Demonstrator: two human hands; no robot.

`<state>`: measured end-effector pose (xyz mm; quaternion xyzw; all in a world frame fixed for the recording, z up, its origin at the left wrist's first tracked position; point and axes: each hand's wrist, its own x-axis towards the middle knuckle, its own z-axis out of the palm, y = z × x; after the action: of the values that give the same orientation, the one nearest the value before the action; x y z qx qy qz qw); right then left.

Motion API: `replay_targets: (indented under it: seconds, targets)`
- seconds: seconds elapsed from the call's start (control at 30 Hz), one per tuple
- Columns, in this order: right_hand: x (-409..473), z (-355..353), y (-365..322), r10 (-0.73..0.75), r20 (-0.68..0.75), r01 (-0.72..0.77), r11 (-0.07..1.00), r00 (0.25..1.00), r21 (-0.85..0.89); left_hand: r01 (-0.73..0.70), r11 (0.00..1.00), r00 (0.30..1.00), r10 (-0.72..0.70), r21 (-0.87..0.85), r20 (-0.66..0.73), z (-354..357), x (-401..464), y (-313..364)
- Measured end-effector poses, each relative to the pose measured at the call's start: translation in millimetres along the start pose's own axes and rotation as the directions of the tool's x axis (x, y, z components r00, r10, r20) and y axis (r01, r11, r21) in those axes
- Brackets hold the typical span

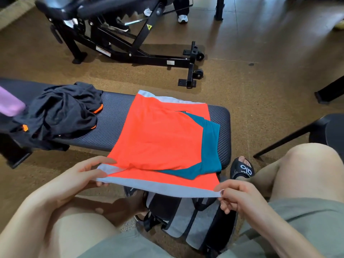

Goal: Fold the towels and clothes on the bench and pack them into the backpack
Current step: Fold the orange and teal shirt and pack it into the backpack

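— What are the hands doing?

— The left hand [89, 174], at lower left of the frame, pinches the near left corner of an orange towel [158, 135] between thumb and fingers. The right hand [236, 194], at lower right, has its fingers curled round the near right corner. Between them the near edge is pulled taut and lifted off the table [115, 116].

— How does the towel look?

— Bright orange with a pale grey band along the near edge and another along the far edge. It seems doubled over: an upper orange layer ends in a loose edge just short of the near band. A teal cloth [210, 146] lies with it on the right, tucked partly under the orange layer, its edge showing beside the near band.

— Which way does it run?

— Its long axis goes from the hands up toward the middle of the frame, across the table's width. The far end rests on the padded top; the near end hangs in the air over the floor.

— And further out?

— A crumpled black garment [63, 110] with small orange trim sits on the table at centre left, well apart from the towel. Below the towel's near edge, between the person's knees, a grey and black backpack [188, 220] stands on the floor.

— Anything hard to make out?

— The backpack's top is covered by the towel, so I cannot tell whether it is open. A pink object [9, 103] is cut off at the left edge. How much teal cloth lies under the orange is hidden.
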<state>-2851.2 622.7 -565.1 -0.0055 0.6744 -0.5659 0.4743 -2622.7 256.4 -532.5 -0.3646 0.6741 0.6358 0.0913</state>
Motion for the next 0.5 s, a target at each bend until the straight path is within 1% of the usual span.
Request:
replay_targets:
  seconds: [0.07, 0.17, 0.23, 0.33, 0.43, 0.5]
  targets:
    - [-2.0, -4.4, -10.5, -0.052, 0.056, 0.052, 0.999, 0.997, 0.003, -0.025, 1.0, 0.999, 0.025, 0.01, 0.028, -3.1, 1.3, 3.8]
    - [-3.1, -9.8, -28.3, -0.136, 0.137, 0.145, 0.988, 0.981, -0.057, -0.051, 0.998, 0.999, 0.051, -0.035, -0.006, -7.1, 9.8, 10.4]
    - [0.0, -11.1, -40.0, -0.214, 0.109, 0.229, 0.961, 0.971, -0.155, -0.058, 0.995, 0.998, 0.056, -0.086, -0.025, -13.0, 18.6, 16.2]
    - [9.2, -11.4, -61.4, -0.326, 0.053, 0.329, 0.913, 0.944, -0.243, -0.064, 0.98, 0.998, 0.061, -0.191, -0.018, -22.1, 33.9, 33.4]
    - [31.3, -14.3, -92.9, -0.432, 0.012, 0.408, 0.843, 0.902, -0.351, -0.095, 0.971, 0.995, 0.099, -0.221, 0.004, -28.7, 52.3, 68.8]
    - [56.5, -18.1, -118.0, -0.506, -0.037, 0.441, 0.781, 0.862, -0.442, -0.108, 0.962, 0.994, 0.107, -0.251, -0.016, -33.1, 70.4, 95.4]
